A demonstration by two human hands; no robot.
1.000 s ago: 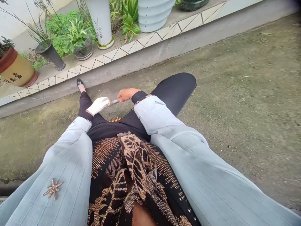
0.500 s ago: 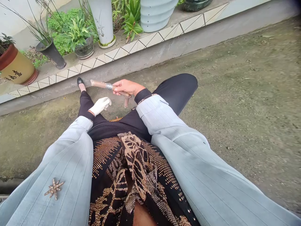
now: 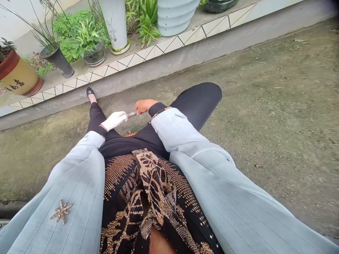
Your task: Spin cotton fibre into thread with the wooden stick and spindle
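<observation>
A brown wooden stick, wound with silvery wire along its middle, spans the gap between my hands above my lap. My right hand is bare and closed around its right part, hiding that end. In a white glove, my left hand is closed against the stick's left part, its fingers pinched together. The strand of wire at those fingertips is too fine to make out now. Below the stick, part of an orange-and-black banded thing shows between my black-trousered legs.
Ahead runs a low tiled ledge with potted plants, among them a yellow-and-red pot, a dark pot and a tall white pot. A ribbed pale pot stands farther right. Concrete ground stretches to the right.
Half a second ago my right hand held the stick raised, apart from the glove, with a thin strand between them. Now the stick is lowered and turned, back against the gloved fingers.
</observation>
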